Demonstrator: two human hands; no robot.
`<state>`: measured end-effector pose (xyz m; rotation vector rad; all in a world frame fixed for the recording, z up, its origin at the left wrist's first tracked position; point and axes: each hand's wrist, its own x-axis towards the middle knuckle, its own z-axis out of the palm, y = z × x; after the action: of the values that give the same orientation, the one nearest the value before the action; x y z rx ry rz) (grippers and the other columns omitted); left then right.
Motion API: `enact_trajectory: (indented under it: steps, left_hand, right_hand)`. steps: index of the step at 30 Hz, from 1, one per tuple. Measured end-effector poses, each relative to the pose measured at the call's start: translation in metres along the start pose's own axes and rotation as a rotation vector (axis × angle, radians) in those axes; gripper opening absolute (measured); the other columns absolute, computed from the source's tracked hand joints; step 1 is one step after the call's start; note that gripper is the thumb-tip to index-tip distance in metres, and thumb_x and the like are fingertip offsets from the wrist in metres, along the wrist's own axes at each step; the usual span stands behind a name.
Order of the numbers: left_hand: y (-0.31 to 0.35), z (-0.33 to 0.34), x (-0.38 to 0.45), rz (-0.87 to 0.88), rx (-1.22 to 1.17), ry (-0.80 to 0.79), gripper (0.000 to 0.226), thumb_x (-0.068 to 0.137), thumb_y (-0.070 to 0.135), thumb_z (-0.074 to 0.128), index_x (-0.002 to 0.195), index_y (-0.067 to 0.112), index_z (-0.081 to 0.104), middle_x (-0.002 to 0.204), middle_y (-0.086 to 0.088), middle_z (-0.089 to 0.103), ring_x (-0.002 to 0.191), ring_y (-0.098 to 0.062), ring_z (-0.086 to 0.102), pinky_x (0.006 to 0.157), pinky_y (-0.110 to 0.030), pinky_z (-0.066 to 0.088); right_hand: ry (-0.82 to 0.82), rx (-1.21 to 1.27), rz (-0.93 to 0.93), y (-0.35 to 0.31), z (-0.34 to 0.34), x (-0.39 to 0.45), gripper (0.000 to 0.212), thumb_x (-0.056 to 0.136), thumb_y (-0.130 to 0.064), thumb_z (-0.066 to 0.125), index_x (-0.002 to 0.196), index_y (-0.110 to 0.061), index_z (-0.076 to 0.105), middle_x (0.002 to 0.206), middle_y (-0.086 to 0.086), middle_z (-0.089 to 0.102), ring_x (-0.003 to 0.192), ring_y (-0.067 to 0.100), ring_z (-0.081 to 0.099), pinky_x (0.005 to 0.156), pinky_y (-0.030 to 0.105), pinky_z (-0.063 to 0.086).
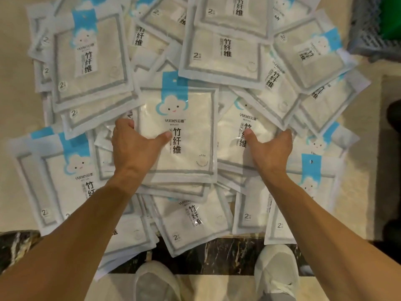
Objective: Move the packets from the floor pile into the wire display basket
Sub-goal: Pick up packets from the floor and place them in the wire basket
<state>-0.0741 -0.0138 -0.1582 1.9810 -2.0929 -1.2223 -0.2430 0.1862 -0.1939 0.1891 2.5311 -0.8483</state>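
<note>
Both forearms reach fwd and down from the near edge of view, bare, roughly parallel, elbows out of frame. Below them, two white shoes (276, 272) stand on the floor (15, 101), toes at a dark marble strip (230, 253) running across it.

Left hand (132, 144): palm down, thumb spread wide to the right and pressing the front of the middle packet (180, 135), fingers curled over that packet's left edge, tips tucked under and hidden. So this grip is closed round the packet's side, thumb on top.

Right hand (271, 146): mirror pose, thumb stretched left onto the neighbouring packet (249, 131), fingers bent over its right edge, tips hidden beneath the next packets. Grip likewise clamps the packet edge, not flat.

Hands well apart, each on its own packet; the two packets lie side by side, touching or overlapping at the middle, can't tell which.

Packets are white w/ blue header, cloud face and black print, all part of the pile (91, 61) spread over the pale floor, overlapping at odd angles, near ones lapping onto the marble strip. Both held packets lie on the pile, around its centre.

Basket (366, 40): grey lattice, far right corner of the floor area, partly cut off by the frame, something green inside.
</note>
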Motion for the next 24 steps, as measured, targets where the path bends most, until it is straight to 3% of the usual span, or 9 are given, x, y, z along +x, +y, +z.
enact_trajectory:
  steps: [3,6,8,11,13,16,20,24]
  left_hand:
    - [-0.001,-0.007,-0.01,-0.079,-0.119,-0.057,0.068,0.07,0.038,0.093,0.121,0.016,0.053,0.116,0.003,0.066,0.107,-0.022,0.065,0.093,-0.042,0.056]
    - [-0.005,-0.018,-0.018,-0.13,-0.286,-0.155,0.039,0.08,0.023,0.087,0.111,0.022,0.064,0.103,0.006,0.073,0.1,-0.021,0.071,0.082,-0.036,0.057]
    - [-0.01,-0.028,-0.026,-0.117,-0.339,-0.22,0.033,0.084,0.016,0.083,0.111,0.025,0.066,0.103,0.005,0.074,0.101,-0.02,0.071,0.087,-0.039,0.057]
    - [-0.014,-0.045,-0.04,-0.119,-0.391,-0.302,0.032,0.086,0.011,0.079,0.109,0.03,0.066,0.109,0.001,0.076,0.105,-0.023,0.071,0.097,-0.05,0.055]
    - [-0.015,-0.057,-0.052,-0.122,-0.434,-0.31,0.034,0.086,0.007,0.078,0.108,0.03,0.067,0.105,0.003,0.078,0.103,-0.021,0.073,0.096,-0.048,0.056]
    - [-0.006,-0.078,-0.073,-0.125,-0.498,-0.291,0.037,0.085,0.003,0.077,0.108,0.03,0.067,0.099,0.008,0.079,0.097,-0.014,0.075,0.089,-0.039,0.059]
    - [0.023,-0.121,-0.103,-0.15,-0.557,-0.305,0.046,0.083,0.002,0.077,0.124,0.019,0.066,0.109,0.0,0.078,0.103,-0.02,0.075,0.089,-0.041,0.061]
    - [0.07,-0.181,-0.134,-0.159,-0.599,-0.329,0.04,0.083,0.002,0.076,0.118,0.019,0.068,0.111,-0.005,0.078,0.103,-0.024,0.075,0.096,-0.049,0.057]
  right_hand:
    - [-0.008,0.116,0.046,0.004,-0.014,-0.002,0.099,0.08,-0.048,0.084,0.153,-0.002,0.036,0.155,0.014,0.045,0.146,0.031,0.041,0.122,0.045,0.033]
    - [0.021,0.216,0.051,0.008,-0.034,-0.004,0.04,0.083,-0.034,0.083,0.114,-0.016,0.066,0.114,0.007,0.073,0.106,0.027,0.069,0.098,0.048,0.057]
    - [0.022,0.265,0.048,0.008,-0.051,-0.007,0.017,0.086,-0.024,0.079,0.096,-0.017,0.066,0.096,0.004,0.074,0.091,0.027,0.071,0.087,0.045,0.06]
    - [-0.119,0.437,0.125,0.004,-0.078,-0.019,0.018,0.092,-0.009,0.073,0.108,-0.012,0.063,0.09,0.001,0.073,0.079,0.021,0.071,0.066,0.03,0.061]
    - [-0.264,0.52,0.172,0.002,-0.098,-0.03,0.023,0.094,-0.005,0.07,0.115,-0.013,0.062,0.094,0.006,0.075,0.071,0.019,0.07,0.056,0.029,0.057]
    - [-0.374,0.503,0.179,-0.002,-0.13,-0.048,0.025,0.094,-0.004,0.07,0.117,-0.011,0.063,0.101,0.019,0.074,0.073,0.032,0.066,0.063,0.038,0.053]
    - [-0.473,0.506,0.142,-0.03,-0.187,-0.083,0.033,0.086,-0.005,0.073,0.117,-0.015,0.065,0.11,0.017,0.077,0.101,0.041,0.074,0.083,0.058,0.061]
    - [-0.544,0.548,0.079,-0.093,-0.253,-0.116,0.048,0.077,-0.011,0.071,0.124,-0.015,0.063,0.113,0.016,0.077,0.099,0.036,0.075,0.076,0.05,0.064]
